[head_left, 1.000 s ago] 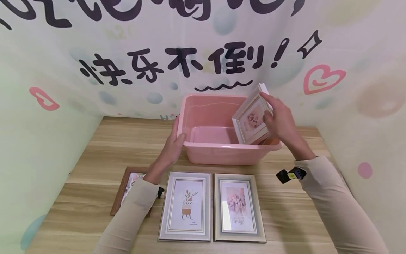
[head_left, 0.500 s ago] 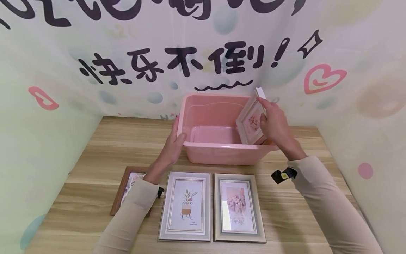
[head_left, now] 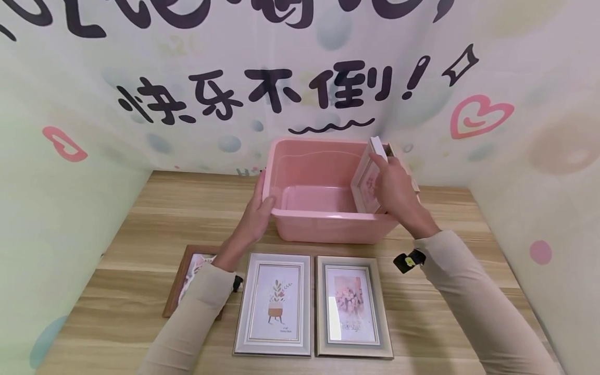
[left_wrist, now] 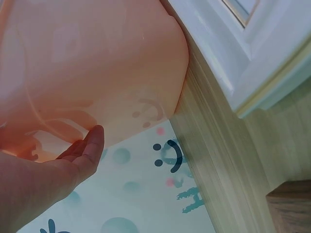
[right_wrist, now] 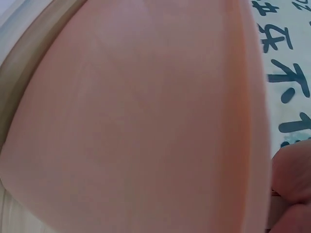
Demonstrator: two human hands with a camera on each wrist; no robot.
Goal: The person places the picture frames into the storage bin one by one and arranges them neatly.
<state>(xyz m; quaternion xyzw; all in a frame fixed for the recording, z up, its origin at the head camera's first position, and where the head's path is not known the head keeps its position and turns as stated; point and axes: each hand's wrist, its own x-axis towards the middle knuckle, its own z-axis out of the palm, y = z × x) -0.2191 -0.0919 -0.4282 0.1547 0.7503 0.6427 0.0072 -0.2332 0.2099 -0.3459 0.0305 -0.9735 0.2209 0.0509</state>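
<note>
A pink plastic basin (head_left: 328, 226) stands near the back of the wooden table. My left hand (head_left: 255, 211) holds its left end, thumb at the rim and fingers along the outer wall; in the left wrist view those fingers (left_wrist: 90, 150) lie against that wall. Inside the basin's right end, a white picture frame (head_left: 360, 190) with a pink flower print stands on edge, leaning. My right hand (head_left: 396, 187) grips it from its right side. Another frame (head_left: 412, 174) shows partly behind that hand, mostly hidden. In the right wrist view, only part of the right hand (right_wrist: 294, 177) appears beyond the basin rim.
In front of the basin lie a white frame with a plant print (head_left: 274, 304) and a champagne-coloured frame with a flower print (head_left: 353, 307). A brown frame (head_left: 180, 278) lies partly under my left forearm. A printed cloth (head_left: 211, 140) hangs behind.
My right hand has moved left and lower with the white picture frame, which now sits deeper and more upright in the basin. Another frame has come into view behind it. The left hand stays put.
</note>
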